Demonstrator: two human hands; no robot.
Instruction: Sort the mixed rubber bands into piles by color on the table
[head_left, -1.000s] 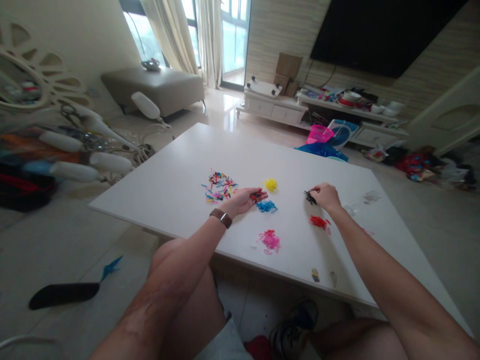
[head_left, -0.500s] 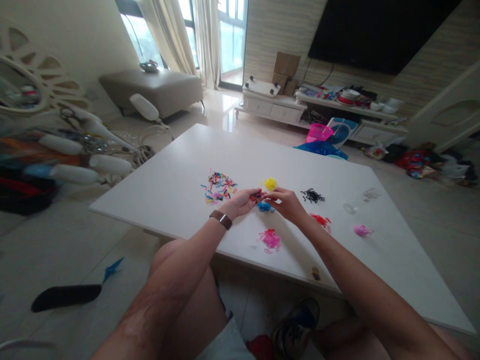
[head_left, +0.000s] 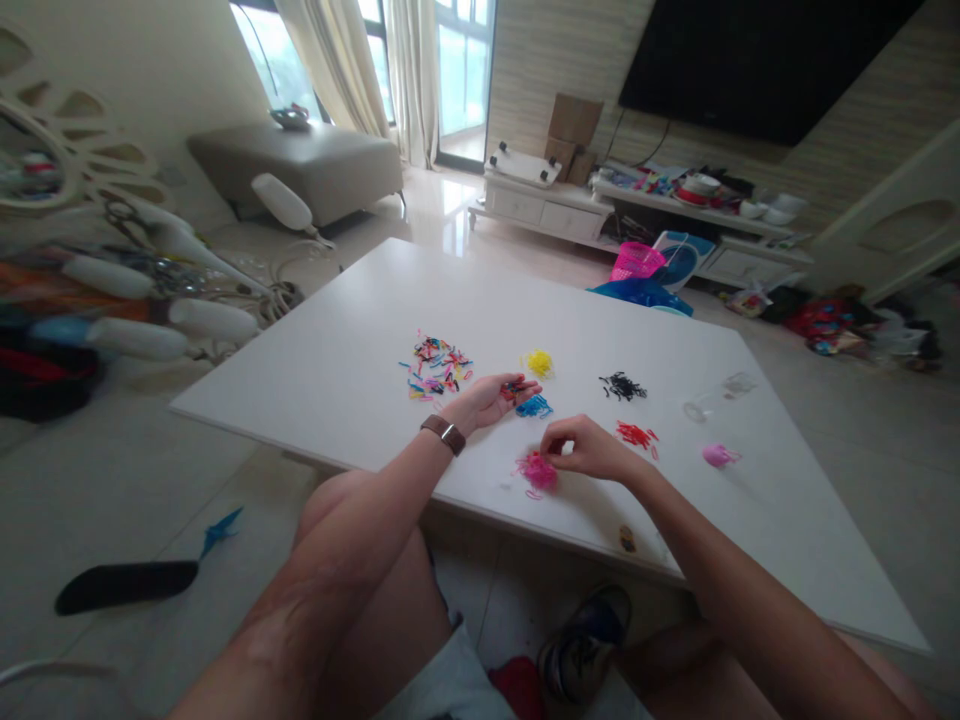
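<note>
Coloured loops lying in open, upturned left hand; right hand bent at pink pile, grip unclear.

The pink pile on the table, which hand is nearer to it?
Right. The right hand has its fingertips at the edge of the pink pile; the left hand is farther, beside the blue pile.

- Table: smooth white top, soft sheen.
- Pink pile and yellow pile: small plastic or rubber pieces; which, I cannot tell.
- Jar: clear, smooth, glass or plastic.
- Floor: glossy, mirroring the window light.
- Bench: smooth, leather-like, low sheen.
- Curtain: matt cloth.
- Boxes: matt brown cardboard.
- Basket: bright pink plastic.
</note>
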